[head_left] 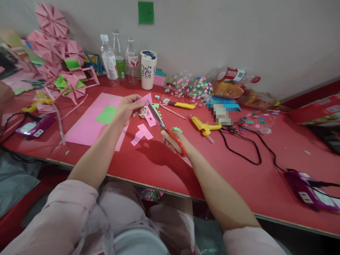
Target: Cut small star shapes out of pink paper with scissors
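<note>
Scissors point(162, 124), red-handled: long axis runs diagonally, with the handles near the person and the blades pointing up-left, away from the body, over the middle of the surface. The tips meet a pink paper piece point(145, 101).

Right hand point(172, 141): fingers closed through the handle loops.

Left hand point(127, 109): fingers pinched on the edge of the pink paper piece, holding it just above the surface.

Surface point(159, 170): a red top with a pale front edge, set against a plain light wall bearing a green paper square point(146, 12).

- Pink offcuts point(142, 134) lie under the blades.
- A large pink sheet point(85, 124) lies to the left.
- A yellow glue gun point(203, 125) and a yellow utility knife point(183, 105) lie to the right.
- Paper stars point(191, 86) are heaped behind these.
- Folded pink fans point(50, 21) stand at far left.
- A purple power strip point(309, 191) sits at far right.

Writing: a white cup point(148, 71) carries black lettering, not legible. The labels on the plastic bottles point(109, 60) are too small to read.
</note>
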Demonstrator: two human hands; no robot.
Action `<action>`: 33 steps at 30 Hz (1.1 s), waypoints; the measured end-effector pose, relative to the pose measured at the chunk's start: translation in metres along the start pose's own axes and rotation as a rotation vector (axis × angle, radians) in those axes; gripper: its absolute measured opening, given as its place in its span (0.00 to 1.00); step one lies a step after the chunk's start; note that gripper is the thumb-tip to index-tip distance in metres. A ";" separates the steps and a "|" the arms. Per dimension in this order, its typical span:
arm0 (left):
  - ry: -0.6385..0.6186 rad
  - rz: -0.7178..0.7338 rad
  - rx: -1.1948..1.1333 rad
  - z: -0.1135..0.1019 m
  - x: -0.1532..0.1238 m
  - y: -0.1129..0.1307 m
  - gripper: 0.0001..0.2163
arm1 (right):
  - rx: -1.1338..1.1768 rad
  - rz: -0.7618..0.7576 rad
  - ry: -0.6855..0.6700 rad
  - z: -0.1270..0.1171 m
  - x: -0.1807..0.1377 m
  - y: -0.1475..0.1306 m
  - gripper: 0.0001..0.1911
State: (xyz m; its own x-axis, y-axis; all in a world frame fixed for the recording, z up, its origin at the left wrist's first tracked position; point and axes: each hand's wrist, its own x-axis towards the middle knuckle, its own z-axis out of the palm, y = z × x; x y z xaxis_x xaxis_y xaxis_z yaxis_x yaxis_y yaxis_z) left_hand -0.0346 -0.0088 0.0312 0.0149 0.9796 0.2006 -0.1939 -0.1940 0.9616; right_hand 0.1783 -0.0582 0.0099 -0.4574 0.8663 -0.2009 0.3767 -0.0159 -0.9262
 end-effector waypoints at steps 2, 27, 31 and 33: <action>0.010 -0.007 0.000 0.001 0.000 0.000 0.03 | 0.006 0.011 0.000 0.001 0.000 -0.001 0.24; 0.011 -0.006 -0.015 0.005 0.000 -0.005 0.04 | 0.017 0.005 0.015 0.005 -0.003 -0.006 0.23; -0.002 0.016 -0.035 0.017 -0.005 -0.012 0.08 | 0.049 -0.010 0.036 0.009 -0.004 -0.007 0.23; 0.024 0.048 -0.055 0.022 -0.007 -0.016 0.09 | 0.062 -0.018 0.048 0.011 -0.003 -0.006 0.23</action>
State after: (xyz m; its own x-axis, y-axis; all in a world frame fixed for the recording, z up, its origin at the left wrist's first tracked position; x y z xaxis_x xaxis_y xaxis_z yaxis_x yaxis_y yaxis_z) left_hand -0.0096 -0.0134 0.0186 -0.0190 0.9703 0.2412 -0.2475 -0.2383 0.9391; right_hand 0.1687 -0.0665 0.0130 -0.4243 0.8894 -0.1701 0.3173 -0.0299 -0.9479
